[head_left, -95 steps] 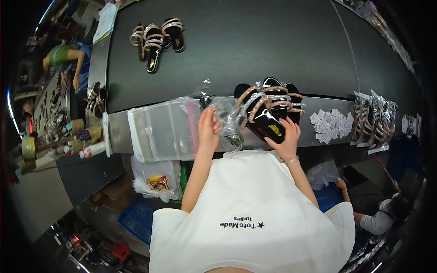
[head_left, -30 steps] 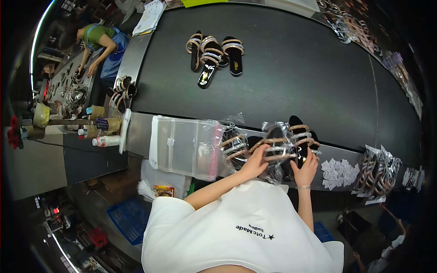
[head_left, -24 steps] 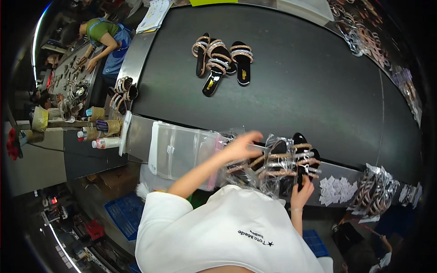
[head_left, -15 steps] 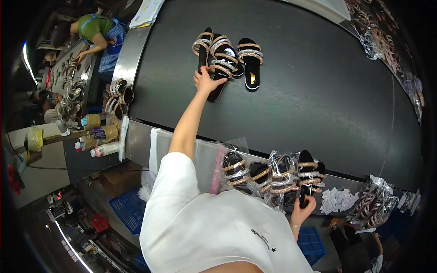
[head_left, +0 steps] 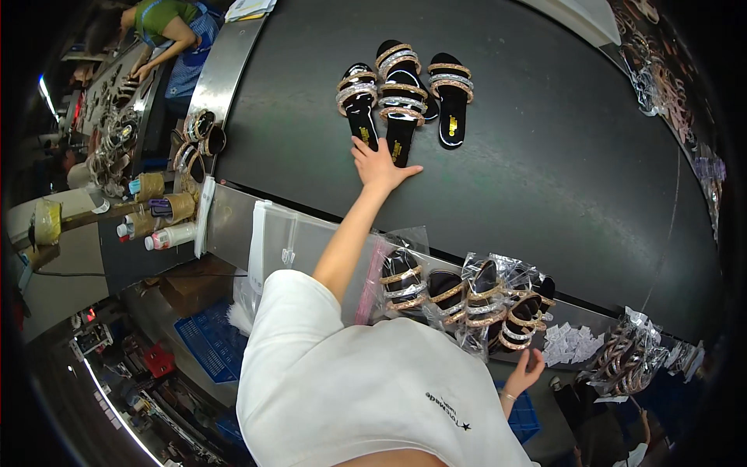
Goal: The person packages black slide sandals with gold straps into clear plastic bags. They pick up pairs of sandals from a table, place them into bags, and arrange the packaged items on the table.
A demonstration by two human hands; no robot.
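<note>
On the dark worktop several black slide sandals with glittery gold and silver straps lie close together. My left hand [head_left: 381,166] is open with fingers spread; its fingertips meet the heel ends of the left sandal [head_left: 359,100] and the middle sandal [head_left: 402,109]. That middle one overlaps another sandal [head_left: 397,56] behind it. Slightly apart to the right lies the right sandal [head_left: 451,101]. Near the table's front edge my right hand [head_left: 524,375] is empty, fingers apart, just below a sandal [head_left: 520,321] in the row there.
Along the front ledge stand bagged sandals [head_left: 403,276], clear plastic bags [head_left: 299,237], small white paper slips [head_left: 572,344] and a bundle of bagged straps [head_left: 629,354]. Bottles [head_left: 173,236] and more sandals [head_left: 201,144] sit at left. A person [head_left: 173,35] works at another table.
My left hand has shifted right and nearer; the left sandal, tilted before, now lies flat beside the middle one. My right hand has let go of a sandal at the front ledge and drawn back.
</note>
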